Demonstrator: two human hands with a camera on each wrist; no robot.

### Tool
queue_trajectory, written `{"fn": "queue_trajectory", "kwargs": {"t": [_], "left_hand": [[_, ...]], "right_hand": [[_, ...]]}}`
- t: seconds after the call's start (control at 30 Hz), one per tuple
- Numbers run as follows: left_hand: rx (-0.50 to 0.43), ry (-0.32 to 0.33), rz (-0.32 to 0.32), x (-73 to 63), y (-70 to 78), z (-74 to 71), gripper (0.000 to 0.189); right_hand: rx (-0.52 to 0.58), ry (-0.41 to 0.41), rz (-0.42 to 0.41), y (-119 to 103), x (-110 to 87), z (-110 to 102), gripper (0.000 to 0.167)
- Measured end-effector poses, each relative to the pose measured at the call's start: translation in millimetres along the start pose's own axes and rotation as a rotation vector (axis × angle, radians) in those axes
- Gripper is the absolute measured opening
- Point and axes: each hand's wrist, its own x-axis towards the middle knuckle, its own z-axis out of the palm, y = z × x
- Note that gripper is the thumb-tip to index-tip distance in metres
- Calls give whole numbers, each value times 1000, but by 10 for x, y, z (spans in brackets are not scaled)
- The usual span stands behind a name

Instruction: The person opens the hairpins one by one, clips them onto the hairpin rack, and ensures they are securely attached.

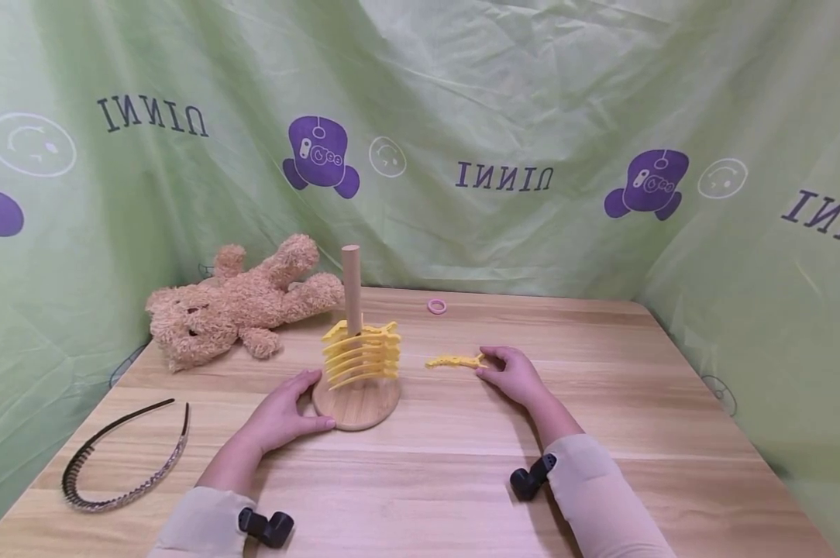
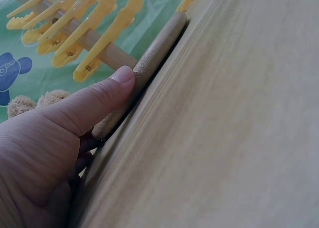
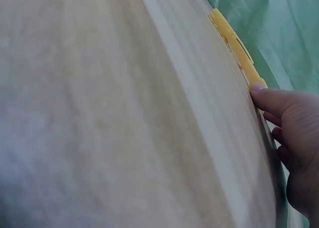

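Note:
A wooden stand (image 1: 351, 291) with a round base and upright post is on the table. Several yellow alligator hair clips (image 1: 361, 353) are stacked along its post, their long jaws pointing left. My left hand (image 1: 280, 415) grips the base's left edge, thumb at the front rim; the left wrist view shows the thumb (image 2: 107, 91) pressed on that rim. Right of the stand, a loose yellow alligator hair clip (image 1: 455, 361) lies on the tabletop. My right hand (image 1: 514, 378) pinches its right end, and in the right wrist view the thumb (image 3: 271, 99) is on the clip (image 3: 234, 43).
A brown teddy bear (image 1: 253, 302) lies on its side at the back left. A dark toothed headband (image 1: 78, 473) is at the front left. Near the back edge lies a small pink ring (image 1: 437, 307). Green printed fabric (image 1: 420, 217) hangs around the table's back and sides.

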Motion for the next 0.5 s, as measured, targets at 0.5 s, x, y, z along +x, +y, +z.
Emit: {"fn": "queue_trajectory", "kwargs": {"t": [0.5], "left_hand": [[-5, -8, -6, -8, 6, -1, 95]], "right_hand": [[59, 6, 35, -44, -32, -27, 45]]}}
